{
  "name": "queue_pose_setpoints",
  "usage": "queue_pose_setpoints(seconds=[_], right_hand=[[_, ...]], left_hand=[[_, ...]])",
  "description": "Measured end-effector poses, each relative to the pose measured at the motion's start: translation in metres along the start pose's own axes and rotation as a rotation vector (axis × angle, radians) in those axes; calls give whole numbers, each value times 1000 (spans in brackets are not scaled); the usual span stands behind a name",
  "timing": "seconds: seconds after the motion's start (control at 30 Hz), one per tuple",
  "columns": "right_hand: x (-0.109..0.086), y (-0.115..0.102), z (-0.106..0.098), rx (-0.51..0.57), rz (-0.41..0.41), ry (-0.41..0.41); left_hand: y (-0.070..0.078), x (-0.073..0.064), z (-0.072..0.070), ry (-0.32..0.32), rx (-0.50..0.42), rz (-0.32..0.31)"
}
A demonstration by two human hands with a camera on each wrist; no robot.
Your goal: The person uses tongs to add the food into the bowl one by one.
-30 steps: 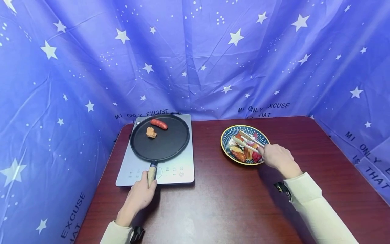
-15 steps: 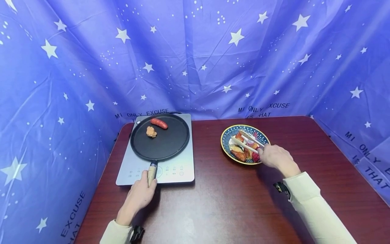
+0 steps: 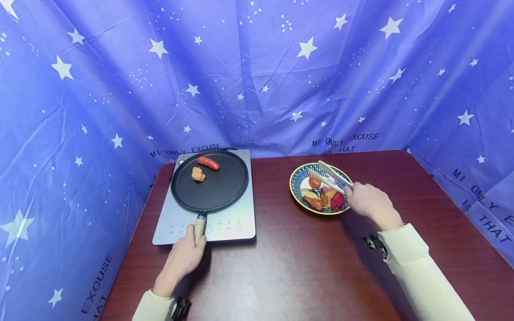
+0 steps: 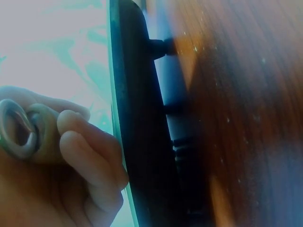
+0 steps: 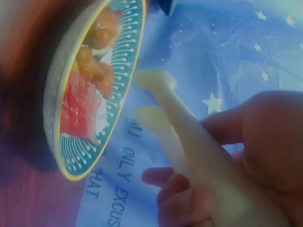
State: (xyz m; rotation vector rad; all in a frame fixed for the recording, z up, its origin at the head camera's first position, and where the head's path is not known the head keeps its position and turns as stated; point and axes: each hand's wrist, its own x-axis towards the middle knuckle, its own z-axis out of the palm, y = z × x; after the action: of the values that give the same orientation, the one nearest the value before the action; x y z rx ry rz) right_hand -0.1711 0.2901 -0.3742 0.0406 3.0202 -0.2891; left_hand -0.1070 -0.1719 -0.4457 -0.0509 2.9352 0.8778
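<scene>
My left hand (image 3: 182, 258) grips the wooden handle (image 3: 200, 228) of a flat black frying pan (image 3: 221, 191). The left wrist view shows its fingers curled round the handle's ringed end (image 4: 23, 132). On the pan lie a red sausage (image 3: 209, 163) and a lump of fried chicken (image 3: 198, 174), apart from each other. My right hand (image 3: 371, 203) holds pale tongs (image 5: 203, 146) over a blue-patterned plate (image 3: 296, 180). In the right wrist view the tong tips stand apart with nothing between them. Several foods lie on the plate, among them a red block (image 3: 337, 201) and browned pieces (image 3: 315, 203).
Beneath the pan is a silver induction cooker (image 3: 245, 209) with printed controls along its front. The dark red table (image 3: 281, 258) extends between cooker and plate. Starry blue curtains (image 3: 249, 89) surround the table at the back and sides.
The tongs have lifted and shifted slightly away from the food on the plate, uncovering more of it. My left hand stays on the pan handle.
</scene>
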Motion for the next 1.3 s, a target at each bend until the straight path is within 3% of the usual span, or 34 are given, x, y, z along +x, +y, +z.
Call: queue_pose_setpoints(seconds=[0.13,0.4,0.93,1.13,1.3], right_hand=[[-10,12,3,3,-3,47],[-28,32,11,17,52,-27],[-57,55,5,45,40,-39],[-54,56,1,43,31,-44],[-38,55,-3,42,0,-125]], left_hand=[[0,1,1,-1,-1,1],[-2,0,0,-9,-1,4],[0,0,-1,-27,-1,9],[0,0,-1,-22,-6,12],[0,0,-1,-18,-11,10]])
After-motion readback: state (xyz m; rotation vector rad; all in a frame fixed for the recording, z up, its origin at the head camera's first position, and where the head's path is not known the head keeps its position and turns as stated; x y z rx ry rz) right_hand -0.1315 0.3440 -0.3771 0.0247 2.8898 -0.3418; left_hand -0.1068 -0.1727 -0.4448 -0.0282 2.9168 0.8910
